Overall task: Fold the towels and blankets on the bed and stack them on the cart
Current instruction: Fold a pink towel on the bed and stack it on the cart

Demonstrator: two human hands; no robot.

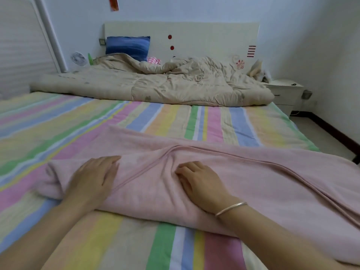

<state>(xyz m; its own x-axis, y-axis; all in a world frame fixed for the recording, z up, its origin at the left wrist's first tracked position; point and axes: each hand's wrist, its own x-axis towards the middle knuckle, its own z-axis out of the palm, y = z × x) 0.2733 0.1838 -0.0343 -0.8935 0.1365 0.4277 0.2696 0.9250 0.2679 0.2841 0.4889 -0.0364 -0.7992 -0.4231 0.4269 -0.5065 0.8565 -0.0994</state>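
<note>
A pink blanket (224, 176) is lying partly folded across the near half of a bed covered by a pastel striped sheet (136, 121), its bulk trailing off to the right. The left hand (95, 176) is resting flat on the blanket's left end, fingers straight and together, holding nothing. The right hand (198, 180), with a silver bangle (230, 208) on its wrist, is pressing the blanket's middle with fingertips slightly bent. A rumpled beige quilt (165, 84) is lying at the far end, below a blue pillow (127, 46).
</note>
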